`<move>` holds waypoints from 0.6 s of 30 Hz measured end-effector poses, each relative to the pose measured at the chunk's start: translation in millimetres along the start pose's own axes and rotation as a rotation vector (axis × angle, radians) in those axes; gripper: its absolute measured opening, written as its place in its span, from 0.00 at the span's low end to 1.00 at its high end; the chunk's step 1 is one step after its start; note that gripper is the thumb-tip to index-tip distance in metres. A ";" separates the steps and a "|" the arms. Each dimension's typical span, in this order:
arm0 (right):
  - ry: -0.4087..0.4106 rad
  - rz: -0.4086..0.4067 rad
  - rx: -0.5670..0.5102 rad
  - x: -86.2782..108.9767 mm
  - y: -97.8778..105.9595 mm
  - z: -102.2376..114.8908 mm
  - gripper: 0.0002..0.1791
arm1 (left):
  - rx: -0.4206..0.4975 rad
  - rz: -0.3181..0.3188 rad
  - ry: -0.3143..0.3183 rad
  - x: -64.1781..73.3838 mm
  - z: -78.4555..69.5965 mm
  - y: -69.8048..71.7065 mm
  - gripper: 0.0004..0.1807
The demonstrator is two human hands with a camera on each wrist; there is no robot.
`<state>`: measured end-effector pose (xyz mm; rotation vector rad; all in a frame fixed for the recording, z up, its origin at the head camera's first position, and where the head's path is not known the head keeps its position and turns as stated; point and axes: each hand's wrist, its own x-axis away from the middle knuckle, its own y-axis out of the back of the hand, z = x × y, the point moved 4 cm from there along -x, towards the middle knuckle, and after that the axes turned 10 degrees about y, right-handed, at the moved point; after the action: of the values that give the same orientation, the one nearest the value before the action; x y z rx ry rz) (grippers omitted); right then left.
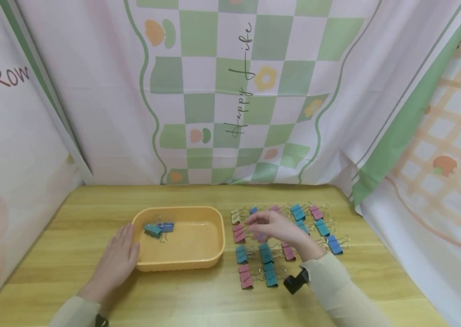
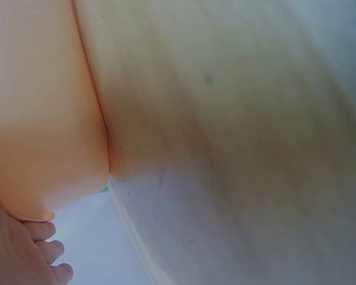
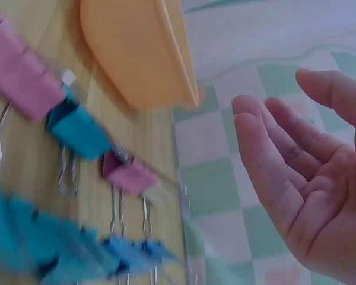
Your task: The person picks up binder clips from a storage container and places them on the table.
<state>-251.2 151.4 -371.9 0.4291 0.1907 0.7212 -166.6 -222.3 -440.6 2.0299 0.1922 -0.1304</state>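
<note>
My left hand point(image 1: 119, 256) rests against the left rim of a yellow-orange plastic tray point(image 1: 181, 262), its fingers straight. In the left wrist view, the tray wall point(image 2: 47, 119) fills the left side beside the fingertips. A teal binder clip point(image 1: 153, 230) and a blue binder clip point(image 1: 167, 227) lie inside the tray at its left. Over the rows of binder clips to the right of the tray hovers my right hand point(image 1: 277, 228), fingers loosely bent and holding nothing. A pink binder clip point(image 1: 239, 233) lies just below its fingertips. In the right wrist view, thumb and fingers stand apart.
Several pink, teal, blue and yellow binder clips stand in rows on the wooden table point(image 1: 181, 299), among them a teal one point(image 1: 270, 274), a blue one point(image 1: 334, 245) and a pale yellow one point(image 1: 236, 216). A checkered curtain point(image 1: 234, 104) hangs behind the table.
</note>
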 end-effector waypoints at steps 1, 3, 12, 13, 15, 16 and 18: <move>-0.004 0.006 -0.006 -5.8 -3.1 1.3 0.21 | 0.000 0.000 0.001 -0.1 -0.2 0.0 0.31; -0.001 0.017 -0.011 -17.6 -9.1 4.1 0.22 | 0.003 0.002 0.001 0.0 -0.4 -0.1 0.31; 0.043 0.061 -0.012 -62.2 -36.3 28.9 0.19 | -0.005 0.000 0.002 0.0 0.5 -0.8 0.31; 0.044 0.065 -0.028 -66.6 -38.9 30.7 0.19 | -0.006 -0.002 0.001 -0.3 0.6 -0.9 0.31; 0.053 0.073 -0.061 -75.8 -43.5 30.7 0.19 | -0.005 0.000 0.001 -0.2 0.5 -0.8 0.31; 0.060 0.074 -0.072 -80.0 -46.2 32.2 0.20 | -0.005 0.000 0.002 -0.4 0.5 -0.8 0.31; 0.072 0.076 -0.078 -87.9 -51.2 34.8 0.20 | -0.006 0.002 0.001 -0.6 0.8 -1.1 0.31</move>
<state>-274.6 47.0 -361.4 0.3375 0.2140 0.8169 -167.4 -222.6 -441.8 2.0244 0.1917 -0.1274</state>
